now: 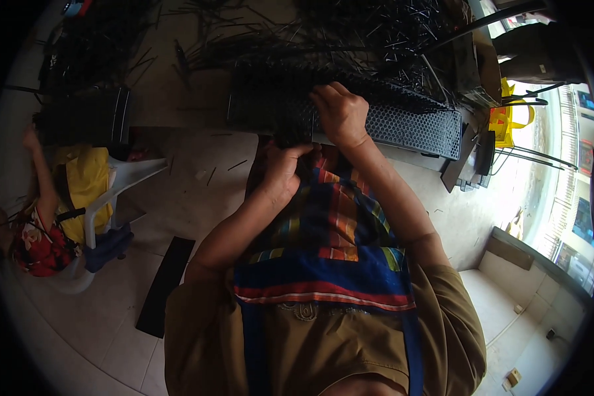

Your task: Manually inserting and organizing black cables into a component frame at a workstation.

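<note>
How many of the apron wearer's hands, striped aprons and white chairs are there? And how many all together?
Hands: 2 (left hand, right hand)
Striped apron: 1
White chair: 1
Total: 4

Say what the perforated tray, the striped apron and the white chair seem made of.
Perforated tray: grey, slight sheen; metal or hard plastic, as its rigid-looking, evenly holed face fits both.
Striped apron: matte woven cloth, judging by its soft folds.
White chair: probably smooth moulded plastic, from its rounded, seamless-looking arm.
</note>
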A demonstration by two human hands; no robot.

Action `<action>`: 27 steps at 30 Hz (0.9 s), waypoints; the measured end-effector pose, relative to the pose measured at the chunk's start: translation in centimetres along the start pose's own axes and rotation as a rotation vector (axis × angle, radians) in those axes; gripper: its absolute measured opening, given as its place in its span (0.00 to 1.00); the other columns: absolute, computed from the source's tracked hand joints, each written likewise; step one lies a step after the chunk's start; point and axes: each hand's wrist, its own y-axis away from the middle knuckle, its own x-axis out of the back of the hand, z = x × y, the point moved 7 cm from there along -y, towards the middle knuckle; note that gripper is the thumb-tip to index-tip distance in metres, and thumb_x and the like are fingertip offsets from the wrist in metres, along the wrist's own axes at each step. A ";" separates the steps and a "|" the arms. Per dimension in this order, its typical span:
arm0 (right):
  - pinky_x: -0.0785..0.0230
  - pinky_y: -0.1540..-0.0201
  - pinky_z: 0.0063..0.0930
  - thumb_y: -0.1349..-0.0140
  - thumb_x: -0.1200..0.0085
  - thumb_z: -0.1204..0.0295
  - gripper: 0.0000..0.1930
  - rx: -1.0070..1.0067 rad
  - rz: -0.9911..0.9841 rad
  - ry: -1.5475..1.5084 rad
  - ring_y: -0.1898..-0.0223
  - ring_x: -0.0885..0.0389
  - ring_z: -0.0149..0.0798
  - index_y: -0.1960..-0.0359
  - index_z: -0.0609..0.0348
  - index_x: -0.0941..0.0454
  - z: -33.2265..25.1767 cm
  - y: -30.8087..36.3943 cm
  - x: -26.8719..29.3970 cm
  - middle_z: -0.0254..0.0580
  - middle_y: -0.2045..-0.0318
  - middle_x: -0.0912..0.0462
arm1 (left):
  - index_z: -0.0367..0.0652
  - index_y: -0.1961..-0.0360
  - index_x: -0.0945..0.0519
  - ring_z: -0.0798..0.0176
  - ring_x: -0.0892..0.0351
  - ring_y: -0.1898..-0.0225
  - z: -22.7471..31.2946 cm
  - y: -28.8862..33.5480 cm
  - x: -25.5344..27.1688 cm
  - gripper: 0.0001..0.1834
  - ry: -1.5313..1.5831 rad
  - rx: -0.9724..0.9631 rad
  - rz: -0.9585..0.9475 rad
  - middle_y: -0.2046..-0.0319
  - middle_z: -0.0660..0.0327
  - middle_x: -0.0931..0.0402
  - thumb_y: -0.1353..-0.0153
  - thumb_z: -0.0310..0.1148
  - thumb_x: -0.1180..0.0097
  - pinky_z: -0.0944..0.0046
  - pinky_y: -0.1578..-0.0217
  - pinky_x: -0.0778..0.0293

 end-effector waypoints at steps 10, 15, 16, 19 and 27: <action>0.28 0.76 0.33 0.47 0.39 0.73 0.09 0.041 -0.070 0.069 0.78 0.20 0.40 0.63 0.58 0.20 -0.2 1.3 0.5 0.39 0.75 0.19 | 0.37 0.61 0.22 0.61 0.19 0.72 0.1 -0.3 -0.4 0.13 0.053 -0.008 -0.087 0.70 0.56 0.20 0.49 0.17 0.41 0.63 0.73 0.23; 0.32 0.78 0.24 0.47 0.40 0.78 0.09 -0.583 -0.210 -0.703 0.77 0.23 0.26 0.64 0.63 0.22 3.7 4.0 -1.1 0.36 0.78 0.20 | 0.39 0.61 0.21 0.61 0.18 0.69 0.1 -0.1 -0.7 0.13 0.049 -0.053 -0.071 0.68 0.58 0.19 0.49 0.18 0.40 0.63 0.71 0.23; 0.32 0.77 0.21 0.47 0.40 0.79 0.08 -0.755 -0.224 -0.785 0.76 0.24 0.23 0.64 0.65 0.22 4.4 4.5 -1.3 0.35 0.79 0.20 | 0.39 0.61 0.21 0.61 0.18 0.68 0.1 -0.2 -0.5 0.13 0.053 -0.040 -0.029 0.68 0.58 0.19 0.49 0.18 0.40 0.62 0.70 0.22; 0.30 0.74 0.19 0.45 0.40 0.79 0.07 -0.581 0.154 -0.716 0.76 0.23 0.24 0.65 0.64 0.23 5.2 2.9 1.1 0.32 0.78 0.21 | 0.40 0.64 0.19 0.62 0.18 0.70 0.2 0.3 0.1 0.09 -0.029 0.050 0.026 0.70 0.60 0.18 0.48 0.21 0.39 0.63 0.69 0.24; 0.27 0.73 0.31 0.48 0.39 0.75 0.07 -0.094 0.125 -0.140 0.76 0.19 0.43 0.67 0.55 0.21 2.5 0.7 1.2 0.36 0.74 0.19 | 0.38 0.65 0.20 0.62 0.18 0.70 0.0 0.0 -0.4 0.07 -0.045 -0.008 -0.003 0.70 0.57 0.18 0.47 0.20 0.40 0.61 0.70 0.23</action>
